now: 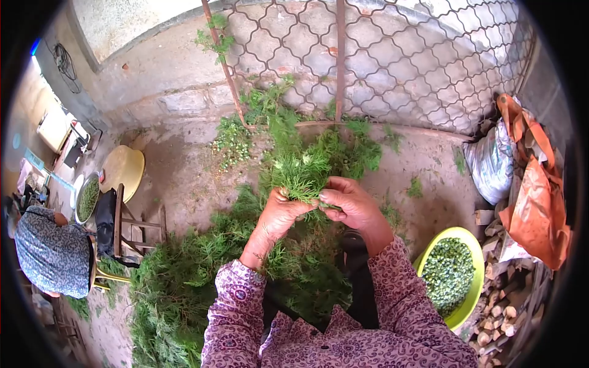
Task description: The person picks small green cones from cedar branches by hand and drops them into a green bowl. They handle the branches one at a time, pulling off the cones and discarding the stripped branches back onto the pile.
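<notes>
My left hand is closed around a feathery green conifer sprig, which points up and away from me. At the sprig's right side, the fingers and thumb of my right hand are pinched together. Whatever lies between those fingertips is too small to make out. Both hands are close together at chest height, over the cut conifer branches heaped on the ground around my legs. To my right stands a yellow-green basin holding many small pale green cones or seed pods.
Metal lattice leans along the wall ahead. Stacked firewood, a white sack and an orange bag line the right side. At left, another person sits near a bowl of green bits, a round yellow tub and a wooden chair.
</notes>
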The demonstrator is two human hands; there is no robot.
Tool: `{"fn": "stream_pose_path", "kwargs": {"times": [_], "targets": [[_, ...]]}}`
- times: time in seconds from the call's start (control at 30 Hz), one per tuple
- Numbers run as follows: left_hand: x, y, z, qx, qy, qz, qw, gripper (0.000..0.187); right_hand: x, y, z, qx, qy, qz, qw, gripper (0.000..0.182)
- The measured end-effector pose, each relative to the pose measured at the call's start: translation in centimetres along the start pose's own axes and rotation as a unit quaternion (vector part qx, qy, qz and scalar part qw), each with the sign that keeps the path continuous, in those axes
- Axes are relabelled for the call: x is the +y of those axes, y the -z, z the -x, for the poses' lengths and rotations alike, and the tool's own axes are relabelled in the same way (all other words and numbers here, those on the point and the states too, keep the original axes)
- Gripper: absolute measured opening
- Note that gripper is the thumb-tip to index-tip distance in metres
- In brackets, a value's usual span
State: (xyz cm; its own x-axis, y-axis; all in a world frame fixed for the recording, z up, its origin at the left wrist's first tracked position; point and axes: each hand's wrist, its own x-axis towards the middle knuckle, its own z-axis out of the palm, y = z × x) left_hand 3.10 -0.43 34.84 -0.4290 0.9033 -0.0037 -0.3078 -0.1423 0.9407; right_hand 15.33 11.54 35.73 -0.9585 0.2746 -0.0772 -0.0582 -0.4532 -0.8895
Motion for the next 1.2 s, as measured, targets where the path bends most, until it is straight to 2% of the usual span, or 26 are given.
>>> {"fn": "stream_pose_path", "kwargs": {"times": [0.07,0.13,0.3,0.37,0.4,0.47,0.5,0.57,0.67,0.7,0.8,0.9,0.93,0.97,1.03,1.1,1.2], "targets": [[-0.3,0.0,0.0,-0.014,0.003,0.002,1.0,0.025,0.4,-0.1,0.0,0.009,-0.006,-0.15,0.989,0.01],[0.2,-0.5,0.0,-0.005,0.048,0.079,0.996,0.023,1.3,0.4,-0.2,0.003,0.0,-0.183,0.983,0.01],[-0.2,-0.4,0.0,-0.013,0.06,0.136,0.989,0.019,1.5,1.1,-0.1,-0.049,-0.006,-0.269,0.962,0.01],[-0.4,-0.3,-0.1,-0.009,0.065,0.16,0.985,0.018,2.1,2.1,-0.4,-0.094,0.034,-0.309,0.946,0.014],[-0.4,-0.3,-0.1,-0.007,0.062,0.151,0.987,0.017,1.7,1.7,-0.2,-0.094,0.035,-0.309,0.946,0.014],[-0.1,-0.4,-0.1,-0.004,0.058,0.14,0.988,0.017,0.5,0.5,0.4,0.0,0.02,-0.29,0.957,0.012],[0.1,-0.5,-0.2,0.018,0.053,0.144,0.988,0.016,0.2,0.2,0.6,-0.001,0.02,-0.29,0.957,0.012],[0.0,-0.2,-0.3,0.046,0.044,0.14,0.988,0.014,0.0,-0.3,1.1,0.029,0.043,-0.104,0.993,0.013],[-0.2,-0.3,-0.4,0.022,0.022,0.108,0.994,0.013,0.9,-0.4,0.6,0.027,0.034,-0.025,0.999,0.02],[-0.3,-0.5,-0.3,0.021,0.023,0.107,0.994,0.013,1.2,-0.5,0.6,0.03,0.037,-0.035,0.998,0.022],[-0.4,-1.0,-0.2,0.021,0.025,0.109,0.994,0.013,0.9,-0.8,0.4,0.05,0.049,-0.019,0.997,0.018],[-0.4,-0.9,-0.1,0.031,0.033,0.107,0.993,0.012,0.5,-1.2,0.7,0.059,0.053,-0.034,0.996,0.014],[-0.8,-0.5,-0.1,0.002,0.044,0.151,0.988,0.013,0.7,-1.0,0.6,0.059,0.052,-0.034,0.996,0.014],[-1.0,-0.3,0.0,-0.028,0.056,0.194,0.979,0.014,1.1,-0.7,0.5,0.031,0.047,-0.065,0.996,0.012],[-1.1,-0.1,0.2,-0.028,0.075,0.209,0.975,0.017,1.3,-0.4,0.7,0.003,0.042,-0.096,0.994,0.012],[-1.3,0.2,0.5,-0.018,0.119,0.2,0.972,0.029,1.1,-0.3,0.9,-0.07,0.049,-0.222,0.971,0.006],[-1.5,-0.4,1.0,0.006,0.099,0.222,0.97,0.031,0.7,0.1,0.8,-0.087,0.067,-0.291,0.951,0.007]]}}
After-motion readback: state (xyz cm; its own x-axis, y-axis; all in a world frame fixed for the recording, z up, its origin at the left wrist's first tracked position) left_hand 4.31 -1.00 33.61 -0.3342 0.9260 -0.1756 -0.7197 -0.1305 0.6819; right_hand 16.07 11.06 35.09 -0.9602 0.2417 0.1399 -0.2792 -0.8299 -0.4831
